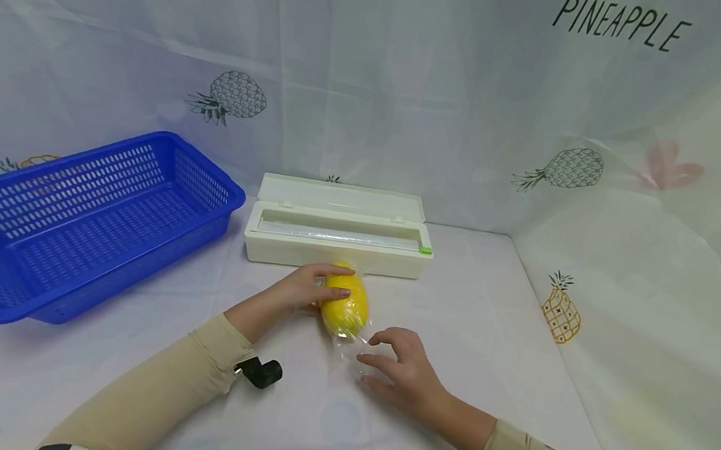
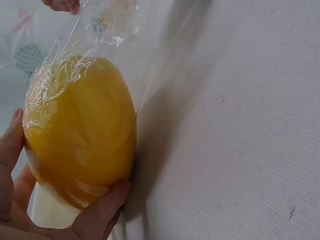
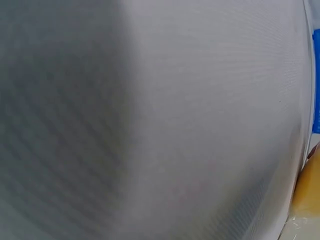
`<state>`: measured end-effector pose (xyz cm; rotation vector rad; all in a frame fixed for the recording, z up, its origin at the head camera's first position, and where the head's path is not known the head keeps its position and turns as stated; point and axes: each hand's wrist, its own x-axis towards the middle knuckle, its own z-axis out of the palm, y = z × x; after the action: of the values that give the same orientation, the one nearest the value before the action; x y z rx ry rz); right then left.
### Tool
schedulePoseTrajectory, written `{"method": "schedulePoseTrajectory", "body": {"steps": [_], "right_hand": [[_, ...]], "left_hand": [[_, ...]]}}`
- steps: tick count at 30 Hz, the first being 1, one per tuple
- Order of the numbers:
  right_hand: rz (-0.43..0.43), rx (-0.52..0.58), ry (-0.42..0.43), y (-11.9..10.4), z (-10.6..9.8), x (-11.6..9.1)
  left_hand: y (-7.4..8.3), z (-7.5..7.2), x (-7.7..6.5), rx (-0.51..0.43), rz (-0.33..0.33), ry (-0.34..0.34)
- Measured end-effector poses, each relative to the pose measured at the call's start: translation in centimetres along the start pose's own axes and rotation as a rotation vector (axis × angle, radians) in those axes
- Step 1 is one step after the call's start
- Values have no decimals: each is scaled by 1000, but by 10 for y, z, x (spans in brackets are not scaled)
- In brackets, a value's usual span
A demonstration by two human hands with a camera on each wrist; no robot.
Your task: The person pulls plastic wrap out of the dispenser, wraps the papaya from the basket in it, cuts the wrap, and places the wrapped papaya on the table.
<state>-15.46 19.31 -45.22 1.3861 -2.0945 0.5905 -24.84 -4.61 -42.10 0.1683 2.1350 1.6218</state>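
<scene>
A yellow oval fruit [image 1: 346,303] with a greenish lower end stands wrapped in clear plastic film [image 1: 348,345]. My left hand [image 1: 306,288] grips it from the left, fingers across its upper side. In the left wrist view, thumb and fingers curve round the base of the fruit [image 2: 82,130], and loose film [image 2: 107,30] stretches away from its other end. My right hand [image 1: 406,372] is at the lower right of the fruit, its bent fingers spread apart and fingertips right at the loose film. Only an edge of the fruit [image 3: 307,190] shows in the right wrist view.
Just behind the fruit stands a white film dispenser box [image 1: 337,256], lid [image 1: 342,197] raised, a film roll [image 1: 338,235] inside and a green piece [image 1: 425,250] at its right. A blue perforated basket [image 1: 101,274] lies left on the white-covered table [image 1: 462,284]. A patterned curtain [image 1: 388,69] hangs behind.
</scene>
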Motion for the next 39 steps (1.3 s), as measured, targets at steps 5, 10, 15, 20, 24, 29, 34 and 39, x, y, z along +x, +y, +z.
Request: {"method": "schedulePoseTrajectory", "body": {"steps": [5,10,15,20,24,29,34,39], "right_hand": [[-71,32,60,0,2,0],[-56,49,90,-1,2,1],[-57,45,96,-2,3,2],[-47,53,80,-4,1,2],[-48,60,82,-4,1,3],[-45,67,95,-4,2,3],[-24,91,93,-4,2,3],[2,122,88,-4,2,2]], "left_hand": [[1,1,-2,-31,-1,-1],[-1,3,-2,68,45,47],[-3,6,-7,275,162,165],[0,13,-17,491,379,314],[2,17,-23,556,568,367],[-1,18,-28,610,735,339],[-7,17,-37,764,980,254],[-8,18,-51,853,1092,132]]}}
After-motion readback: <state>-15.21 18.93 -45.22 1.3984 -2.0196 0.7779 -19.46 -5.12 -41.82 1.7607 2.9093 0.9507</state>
